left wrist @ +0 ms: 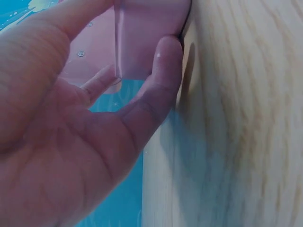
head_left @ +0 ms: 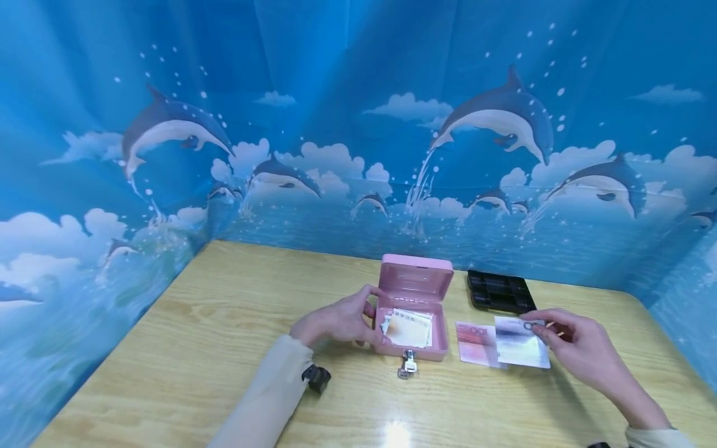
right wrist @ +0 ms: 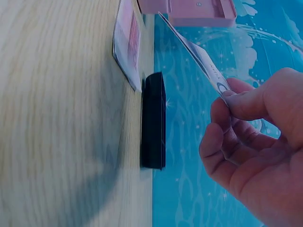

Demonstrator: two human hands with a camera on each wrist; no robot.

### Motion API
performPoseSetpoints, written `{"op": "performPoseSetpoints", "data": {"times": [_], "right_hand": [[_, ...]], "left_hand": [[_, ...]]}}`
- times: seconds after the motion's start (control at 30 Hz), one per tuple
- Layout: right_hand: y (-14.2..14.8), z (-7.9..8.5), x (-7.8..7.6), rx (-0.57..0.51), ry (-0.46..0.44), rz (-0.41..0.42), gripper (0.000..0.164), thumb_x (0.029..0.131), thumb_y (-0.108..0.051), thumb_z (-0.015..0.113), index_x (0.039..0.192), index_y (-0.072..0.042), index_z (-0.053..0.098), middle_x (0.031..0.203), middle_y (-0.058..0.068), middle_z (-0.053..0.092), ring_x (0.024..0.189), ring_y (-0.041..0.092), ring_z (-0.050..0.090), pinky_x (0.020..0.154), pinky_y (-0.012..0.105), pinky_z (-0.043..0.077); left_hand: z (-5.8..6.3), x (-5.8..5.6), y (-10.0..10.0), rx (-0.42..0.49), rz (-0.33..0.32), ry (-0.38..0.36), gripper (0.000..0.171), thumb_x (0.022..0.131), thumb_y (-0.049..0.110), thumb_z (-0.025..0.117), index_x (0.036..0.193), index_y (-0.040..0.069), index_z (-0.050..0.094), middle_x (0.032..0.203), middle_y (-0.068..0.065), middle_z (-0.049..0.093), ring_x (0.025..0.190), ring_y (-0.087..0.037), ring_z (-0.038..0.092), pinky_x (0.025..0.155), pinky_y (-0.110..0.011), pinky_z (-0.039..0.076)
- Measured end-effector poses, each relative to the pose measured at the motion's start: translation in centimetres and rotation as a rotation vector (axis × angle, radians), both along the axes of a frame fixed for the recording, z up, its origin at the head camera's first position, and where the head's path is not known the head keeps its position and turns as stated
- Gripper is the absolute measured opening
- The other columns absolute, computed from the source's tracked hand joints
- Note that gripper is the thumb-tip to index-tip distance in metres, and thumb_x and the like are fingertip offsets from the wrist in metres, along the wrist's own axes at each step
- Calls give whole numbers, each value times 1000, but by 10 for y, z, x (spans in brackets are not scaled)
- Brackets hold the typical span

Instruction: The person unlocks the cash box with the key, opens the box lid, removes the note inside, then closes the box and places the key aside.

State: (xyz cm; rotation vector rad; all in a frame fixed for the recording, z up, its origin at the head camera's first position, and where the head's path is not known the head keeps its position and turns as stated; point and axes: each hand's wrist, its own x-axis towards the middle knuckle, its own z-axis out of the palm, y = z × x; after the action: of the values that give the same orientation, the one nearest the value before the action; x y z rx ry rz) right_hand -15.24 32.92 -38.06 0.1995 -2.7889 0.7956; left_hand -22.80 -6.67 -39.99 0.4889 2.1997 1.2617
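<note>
An open pink cash box [head_left: 439, 356] stands on the table with its lid raised and pale banknotes [head_left: 409, 328] lying inside. My left hand [head_left: 348, 317] holds the box by its left side, thumb near the front corner and fingers towards the back. The left wrist view shows a fingertip against the box's outer wall. Between thumb and fingers my right hand [head_left: 588, 348] pinches a pale violet banknote [head_left: 521, 343], raised above the table in the right wrist view. Below and left of it, reddish banknotes [head_left: 475, 342] lie on the table, partly overlapped by the held note in the head view.
Behind the right hand, a black compartment tray [head_left: 500, 309] sits near the table's back edge. A metal latch with a key [head_left: 409, 364] hangs at the box's front. A blue dolphin-print curtain [head_left: 347, 124] rises behind the wooden table [head_left: 235, 311].
</note>
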Motion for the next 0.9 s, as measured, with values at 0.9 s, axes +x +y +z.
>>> {"op": "performPoseSetpoints", "data": {"times": [0.9], "right_hand": [[32, -17, -9, 78, -26, 38, 19, 91, -2, 71, 106, -13, 78, 101, 11, 77, 69, -8, 56, 53, 22, 47]], "left_hand": [[0, -1, 0, 23, -17, -14, 84, 82, 13, 85, 149, 21, 35, 117, -10, 58, 85, -22, 66, 75, -34, 60]]}}
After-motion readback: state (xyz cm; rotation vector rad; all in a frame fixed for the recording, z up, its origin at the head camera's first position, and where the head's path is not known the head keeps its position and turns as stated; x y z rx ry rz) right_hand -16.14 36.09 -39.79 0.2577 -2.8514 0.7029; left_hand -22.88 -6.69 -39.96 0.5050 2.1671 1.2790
